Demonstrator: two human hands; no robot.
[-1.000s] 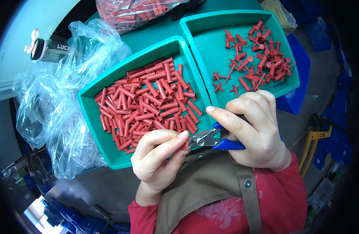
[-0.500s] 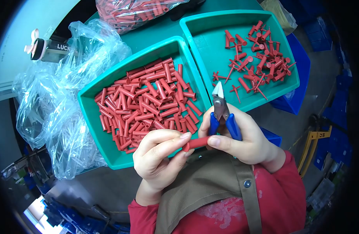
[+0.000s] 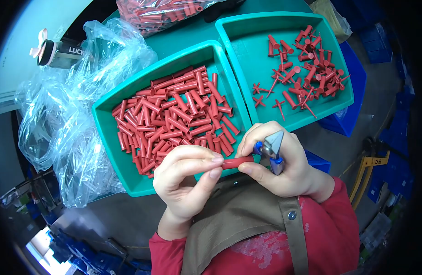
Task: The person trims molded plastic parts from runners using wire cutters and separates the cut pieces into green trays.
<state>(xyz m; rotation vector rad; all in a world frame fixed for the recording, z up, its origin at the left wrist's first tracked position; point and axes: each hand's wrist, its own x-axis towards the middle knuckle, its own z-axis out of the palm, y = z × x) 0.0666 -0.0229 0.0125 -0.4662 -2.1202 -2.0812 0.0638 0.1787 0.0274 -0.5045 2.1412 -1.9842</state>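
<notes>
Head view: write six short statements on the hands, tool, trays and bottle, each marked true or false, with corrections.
1. The left hand and right hand are both on one red tube. True.
2. The right hand also holds blue-handled pliers. True.
3. The pliers' jaws are clamped on that tube. False: they are clear of it.
4. Cross-shaped red pieces lie in the right green tray. True.
5. The left green tray is empty. False: loose tubes fill much of it.
6. The bottle is inside a tray. False: the bottle is outside both, beside clear plastic.
</notes>
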